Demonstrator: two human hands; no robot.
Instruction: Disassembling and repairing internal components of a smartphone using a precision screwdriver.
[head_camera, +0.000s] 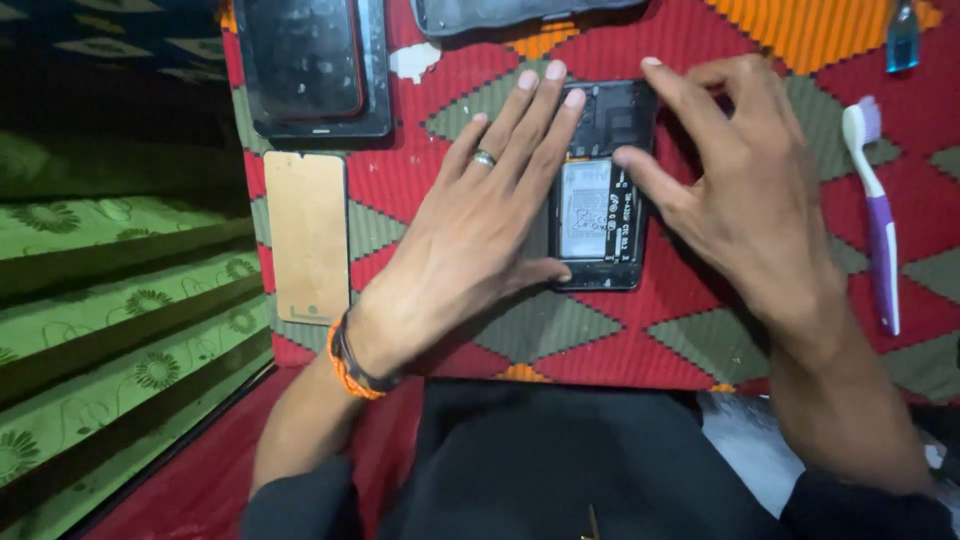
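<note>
An opened phone (600, 200) lies back side up on a red, green and orange patterned cloth (640, 330), its battery and inner parts bare. My left hand (470, 220), with a ring and an orange wristband, lies flat over the phone's left edge, fingers spread, thumb at its lower corner. My right hand (740, 190) arches over the phone's right side, thumb tip on the battery's edge and index finger at the top right corner.
A gold-coloured flat panel (307, 238) lies left of my left hand. A dark phone screen assembly (310, 65) sits at the upper left, another dark phone part (500, 12) at the top. A purple and white toothbrush (878, 215) and a small blue bottle (902, 35) lie at the right.
</note>
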